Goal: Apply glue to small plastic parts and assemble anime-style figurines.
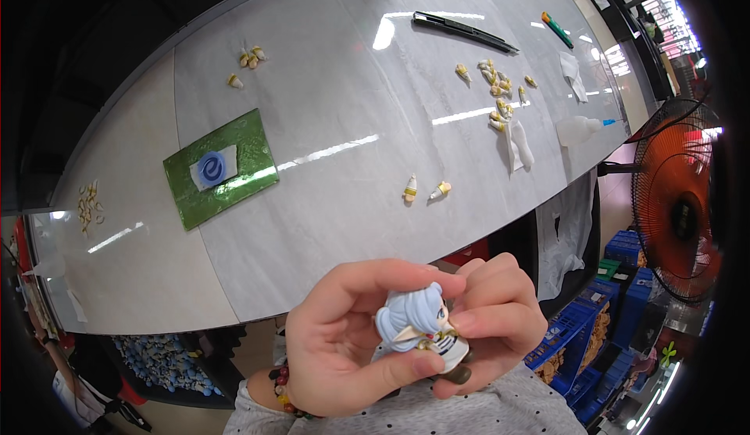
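Glossy grey marbled worktop lies beyond a small pale-blue-haired figurine, whose head points far-left, feet near-right. The left hand grips it from the left; the right hand curls against its front, any pinch unclear.

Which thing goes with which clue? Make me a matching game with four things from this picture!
Things:
1. Figurine
2. Green plate
3. Bottle
4. Fan

Clues:
A. Orange, beyond the right end of the table
B. Under a blue swirl piece on a white scrap
C. In the left hand, with the right hand at its front
D. White, with a blue tip

Right pairs: 1-C, 2-B, 3-D, 4-A.
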Demonstrator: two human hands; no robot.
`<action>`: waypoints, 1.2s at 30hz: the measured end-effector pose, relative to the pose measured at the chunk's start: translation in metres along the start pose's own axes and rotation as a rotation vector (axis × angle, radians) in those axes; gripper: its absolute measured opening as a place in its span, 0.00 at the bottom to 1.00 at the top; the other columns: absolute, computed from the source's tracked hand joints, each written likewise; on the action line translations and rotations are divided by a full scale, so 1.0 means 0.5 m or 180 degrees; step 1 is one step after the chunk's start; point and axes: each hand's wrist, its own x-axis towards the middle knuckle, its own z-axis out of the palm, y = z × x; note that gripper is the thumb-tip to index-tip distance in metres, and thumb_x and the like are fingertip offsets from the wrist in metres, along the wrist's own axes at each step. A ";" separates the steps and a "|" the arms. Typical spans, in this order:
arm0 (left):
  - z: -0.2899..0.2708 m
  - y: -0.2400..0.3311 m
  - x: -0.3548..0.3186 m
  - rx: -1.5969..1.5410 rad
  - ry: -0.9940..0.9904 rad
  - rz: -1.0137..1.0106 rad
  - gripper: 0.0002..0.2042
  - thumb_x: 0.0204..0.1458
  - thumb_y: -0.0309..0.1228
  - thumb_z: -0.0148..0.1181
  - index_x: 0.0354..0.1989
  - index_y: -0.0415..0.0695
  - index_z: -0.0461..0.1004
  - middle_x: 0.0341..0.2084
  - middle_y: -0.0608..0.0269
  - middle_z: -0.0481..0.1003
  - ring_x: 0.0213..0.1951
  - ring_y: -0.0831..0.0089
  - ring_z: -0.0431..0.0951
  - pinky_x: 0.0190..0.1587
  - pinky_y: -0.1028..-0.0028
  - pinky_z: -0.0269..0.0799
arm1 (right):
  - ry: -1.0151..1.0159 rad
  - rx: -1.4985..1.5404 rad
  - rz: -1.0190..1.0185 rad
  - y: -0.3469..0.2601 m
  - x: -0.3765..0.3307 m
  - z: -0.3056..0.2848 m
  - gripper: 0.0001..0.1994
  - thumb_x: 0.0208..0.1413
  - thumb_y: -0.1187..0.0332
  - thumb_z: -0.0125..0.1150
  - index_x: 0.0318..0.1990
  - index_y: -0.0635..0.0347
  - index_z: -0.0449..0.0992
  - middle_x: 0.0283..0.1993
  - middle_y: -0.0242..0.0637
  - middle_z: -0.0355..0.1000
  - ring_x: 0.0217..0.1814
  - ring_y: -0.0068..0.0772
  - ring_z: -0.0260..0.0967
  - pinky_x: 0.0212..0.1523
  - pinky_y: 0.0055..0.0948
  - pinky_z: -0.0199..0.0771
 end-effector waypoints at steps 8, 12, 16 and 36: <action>-0.018 -0.002 -0.004 -0.0043 -0.0521 -0.0039 0.24 0.43 0.17 0.60 0.49 0.35 0.58 0.48 0.47 0.67 0.50 0.70 0.68 0.53 0.72 0.64 | -0.0048 0.0235 0.0008 0.006 -0.005 0.000 0.26 0.35 0.58 0.72 0.39 0.67 0.70 0.32 0.37 0.63 0.32 0.27 0.56 0.27 0.21 0.57; -0.016 -0.003 -0.001 0.0101 -0.0537 -0.0097 0.24 0.42 0.17 0.61 0.49 0.35 0.58 0.47 0.47 0.67 0.50 0.69 0.68 0.53 0.71 0.64 | -0.0056 0.0265 0.0123 0.001 -0.003 -0.003 0.26 0.36 0.58 0.72 0.40 0.67 0.70 0.32 0.37 0.63 0.32 0.26 0.57 0.27 0.22 0.57; -0.017 -0.015 0.002 -0.0054 -0.0582 0.0333 0.24 0.43 0.17 0.60 0.49 0.35 0.59 0.47 0.47 0.68 0.50 0.69 0.68 0.53 0.71 0.64 | -0.0170 0.0215 0.0095 0.003 -0.003 -0.007 0.27 0.36 0.59 0.72 0.41 0.67 0.69 0.32 0.37 0.62 0.32 0.26 0.56 0.28 0.22 0.57; -0.050 -0.019 -0.007 -0.0985 -0.0254 -0.0266 0.31 0.49 0.30 0.58 0.58 0.36 0.48 0.35 0.44 0.73 0.41 0.61 0.75 0.45 0.70 0.70 | 0.0901 -0.0499 0.0016 0.018 -0.010 -0.034 0.20 0.34 0.66 0.73 0.36 0.61 0.71 0.31 0.34 0.63 0.26 0.24 0.60 0.28 0.23 0.57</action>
